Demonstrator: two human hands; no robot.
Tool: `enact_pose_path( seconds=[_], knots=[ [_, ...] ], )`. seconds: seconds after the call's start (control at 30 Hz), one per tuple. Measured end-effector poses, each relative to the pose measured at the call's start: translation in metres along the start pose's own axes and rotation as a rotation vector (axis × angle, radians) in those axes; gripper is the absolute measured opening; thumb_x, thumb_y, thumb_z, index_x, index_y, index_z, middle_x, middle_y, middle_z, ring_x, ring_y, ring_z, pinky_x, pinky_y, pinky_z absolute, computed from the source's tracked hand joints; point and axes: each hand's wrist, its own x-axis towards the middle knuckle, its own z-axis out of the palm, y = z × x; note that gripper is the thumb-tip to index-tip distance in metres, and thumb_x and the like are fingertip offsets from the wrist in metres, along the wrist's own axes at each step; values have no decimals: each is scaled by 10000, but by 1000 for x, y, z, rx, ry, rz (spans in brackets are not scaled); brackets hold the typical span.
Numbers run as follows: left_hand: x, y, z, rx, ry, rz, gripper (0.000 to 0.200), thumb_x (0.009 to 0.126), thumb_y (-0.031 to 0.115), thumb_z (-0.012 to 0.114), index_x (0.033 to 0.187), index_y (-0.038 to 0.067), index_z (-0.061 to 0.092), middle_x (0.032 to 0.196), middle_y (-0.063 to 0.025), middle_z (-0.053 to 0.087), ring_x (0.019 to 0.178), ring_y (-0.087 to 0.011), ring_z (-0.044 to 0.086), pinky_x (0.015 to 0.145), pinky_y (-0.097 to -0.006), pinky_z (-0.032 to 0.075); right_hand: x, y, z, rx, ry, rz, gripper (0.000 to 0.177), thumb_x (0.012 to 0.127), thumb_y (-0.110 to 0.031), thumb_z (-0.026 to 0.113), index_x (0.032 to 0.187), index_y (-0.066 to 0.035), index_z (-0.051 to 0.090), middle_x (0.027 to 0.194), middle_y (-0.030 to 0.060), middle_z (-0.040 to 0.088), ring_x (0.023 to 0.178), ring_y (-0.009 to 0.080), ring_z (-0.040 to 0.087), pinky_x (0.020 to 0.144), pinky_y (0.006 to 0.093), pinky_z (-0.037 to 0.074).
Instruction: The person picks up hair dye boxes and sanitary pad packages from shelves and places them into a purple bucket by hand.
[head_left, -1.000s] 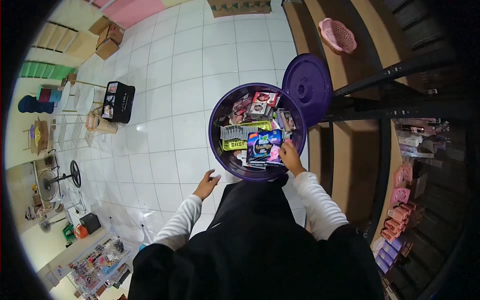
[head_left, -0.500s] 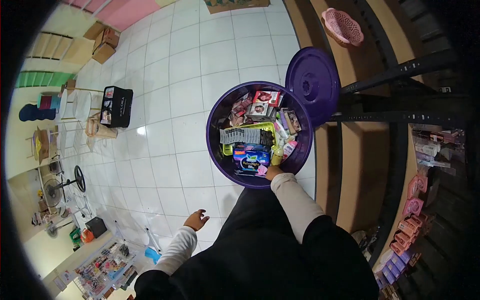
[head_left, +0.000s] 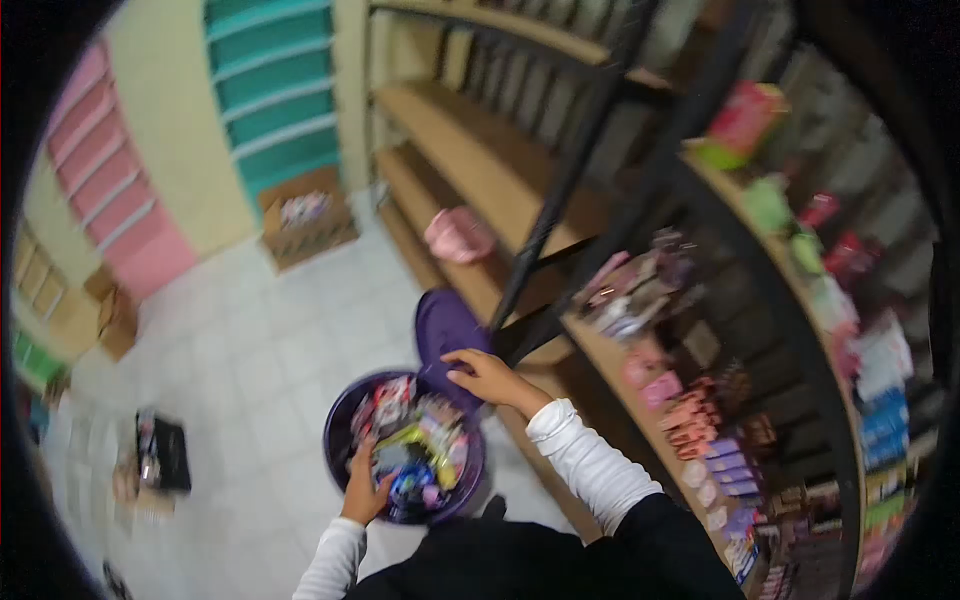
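Note:
A purple tub (head_left: 336, 420) stands on the floor in front of me, filled with packaged goods that are smeared by motion. Among them are a yellow-green basket (head_left: 408, 437) and a blue packet (head_left: 410, 480). My left hand (head_left: 366, 486) is over the tub's near left side, thumb and fingers apart, nothing visible in it. The purple lid (head_left: 445, 325) leans between the tub and the shelving. In front of the lid is my right hand (head_left: 492, 380), fingers stretched forward and apart; whether it touches the lid cannot be made out.
Brown shelves (head_left: 470, 130) on black posts run along the right side, with a pink basket (head_left: 460, 236) on one. Several packaged products fill the nearer shelves. A cardboard box (head_left: 308, 240) with items stands by the far wall. A black bag (head_left: 163, 452) is at the left.
My view has swung toward the shelves. My right hand has left the tub's near rim for the lid. My left hand has come from beside my leg to above the tub.

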Motion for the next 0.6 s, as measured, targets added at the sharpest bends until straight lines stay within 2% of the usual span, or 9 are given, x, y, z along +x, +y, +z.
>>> enact_pose_path(
  seconds=[0.1, 0.17, 0.23, 0.3, 0.4, 0.47, 0.5, 0.57, 0.6],
  knots=[
    [49, 33, 3, -60, 108, 165, 750, 730, 77, 663, 1366, -8, 276, 1359, -233, 341, 1275, -381, 336, 1053, -390, 294, -8, -121, -122, -133, 215, -132, 336, 864, -211, 597, 1147, -34, 561, 1056, 142, 600, 908, 226, 621, 812, 332, 484],
    [73, 76, -4, -50, 91, 219, 765, 724, 74, 661, 1372, -13, 264, 1381, -243, 315, 1290, -383, 316, 1056, -388, 291, -20, -173, -187, -259, 391, -235, 333, 855, -178, 609, 1144, -24, 553, 1048, 127, 602, 912, 199, 617, 803, 319, 487],
    [92, 111, -7, -19, 68, 353, 789, 724, 89, 666, 1384, -5, 244, 1418, -244, 261, 1307, -397, 291, 1056, -409, 285, -43, -235, -247, -423, 554, -329, 320, 848, -149, 613, 1133, -17, 554, 1049, 121, 606, 916, 190, 614, 807, 315, 488],
    [106, 142, -9, -16, 39, 460, 788, 729, 106, 672, 1385, 7, 247, 1424, -245, 249, 1306, -404, 288, 1055, -414, 285, -70, -301, -291, -556, 749, -353, 328, 803, -189, 618, 1067, 0, 575, 988, 168, 628, 915, 272, 624, 815, 356, 485],
    [120, 169, -3, 38, 28, 587, 749, 739, 113, 668, 1367, 14, 273, 1415, -263, 246, 1289, -433, 288, 1065, -440, 261, -102, -373, -359, -933, 990, -471, 341, 783, -208, 639, 1051, -4, 587, 941, 168, 641, 861, 285, 635, 787, 354, 490],
    [120, 179, 3, 39, 11, 610, 735, 737, 108, 668, 1358, 14, 285, 1410, -267, 249, 1285, -436, 288, 1072, -444, 248, -124, -414, -402, -1197, 1121, -469, 323, 778, -203, 629, 1045, -25, 600, 933, 172, 645, 857, 312, 628, 795, 369, 485],
    [120, 180, 8, 57, 18, 605, 722, 740, 98, 660, 1356, 17, 292, 1404, -262, 257, 1267, -425, 319, 1051, -433, 293, -135, -433, -425, -1330, 1194, -449, 303, 776, -192, 614, 1043, -47, 609, 930, 172, 647, 862, 327, 621, 808, 383, 478],
    [118, 170, 22, -58, -24, 531, 791, 730, 74, 674, 1389, 32, 239, 1454, -201, 208, 1214, -352, 413, 987, -412, 371, -167, -470, -481, -1730, 1250, -364, 347, 800, -272, 620, 1043, -25, 613, 960, 183, 651, 921, 310, 628, 822, 360, 483],
    [115, 173, 23, 16, -32, 444, 809, 730, 68, 678, 1397, 40, 221, 1467, -173, 185, 1159, -331, 463, 937, -397, 411, -181, -490, -483, -1712, 1352, -238, 310, 800, -215, 585, 1018, 4, 603, 982, 219, 629, 951, 352, 602, 845, 406, 462]
  ],
)
